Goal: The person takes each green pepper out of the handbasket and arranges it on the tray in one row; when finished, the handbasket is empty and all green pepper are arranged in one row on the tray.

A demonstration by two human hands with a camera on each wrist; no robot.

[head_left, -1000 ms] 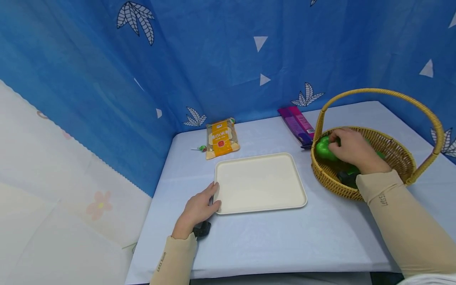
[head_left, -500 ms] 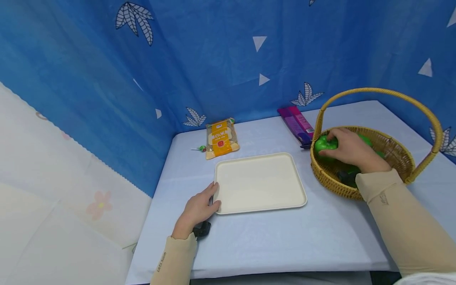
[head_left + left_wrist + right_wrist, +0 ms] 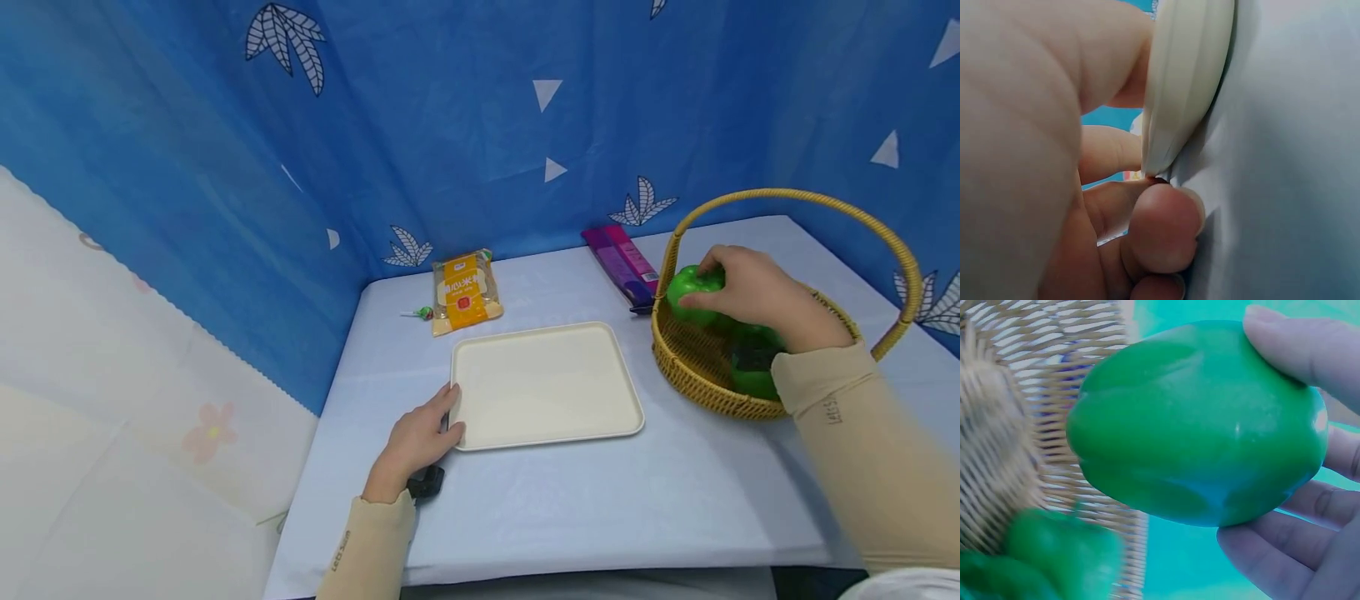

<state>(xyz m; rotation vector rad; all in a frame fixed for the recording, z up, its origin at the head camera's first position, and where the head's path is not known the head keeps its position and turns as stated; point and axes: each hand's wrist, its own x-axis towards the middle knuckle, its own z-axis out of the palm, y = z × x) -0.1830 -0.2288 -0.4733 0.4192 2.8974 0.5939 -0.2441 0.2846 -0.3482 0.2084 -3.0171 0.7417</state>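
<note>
Inside the handled wicker basket (image 3: 697, 390), just above its left side, my right hand (image 3: 765, 292) holds a glossy green bell pepper (image 3: 686, 293). The right wrist view shows the pepper (image 3: 1197, 431) between the thumb and the fingers, with more green peppers (image 3: 1063, 550) lower in the basket. At the left edge of a cream rectangular tray (image 3: 547, 387), my left hand (image 3: 416, 435) grips the rim. In the left wrist view the tray's rim (image 3: 1179, 94) stands between the thumb side and curled fingers (image 3: 1163, 228). The tray lies flat and bears nothing.
Behind the tray lies an orange-labelled food packet (image 3: 467, 292), with a small lollipop (image 3: 423, 313) to its left. A purple and pink packet (image 3: 624, 265) lies behind and left of the basket, whose handle (image 3: 795, 194) arches overhead. A blue curtain (image 3: 465, 125) hangs behind the table.
My right hand has closed its fingers on the green bell pepper and lifted it slightly from the basket's bottom, uncovering another pepper. My left hand stays on the tray's edge.
</note>
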